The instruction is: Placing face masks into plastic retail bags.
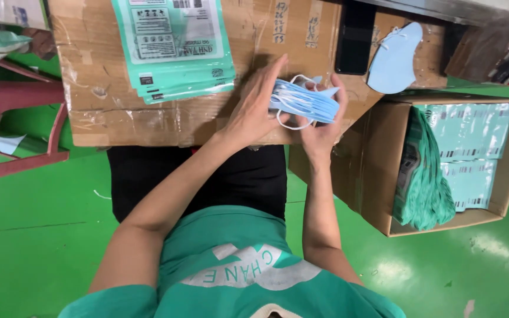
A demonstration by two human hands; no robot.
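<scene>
Head view: both hands hold one stack of blue face masks (303,103) over a cardboard bench (107,106). The left hand (254,112) has its fingers (273,73) spread along the stack; the right hand (323,132) pinches it from beneath. One pile of green pouches (175,50) lies left of the fingers, one loose mask (395,59) to the right.

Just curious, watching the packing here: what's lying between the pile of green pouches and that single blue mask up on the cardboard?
In the head view, a black phone-like slab lies between the green pouches and the single blue mask, otherwise bare cardboard.
</scene>
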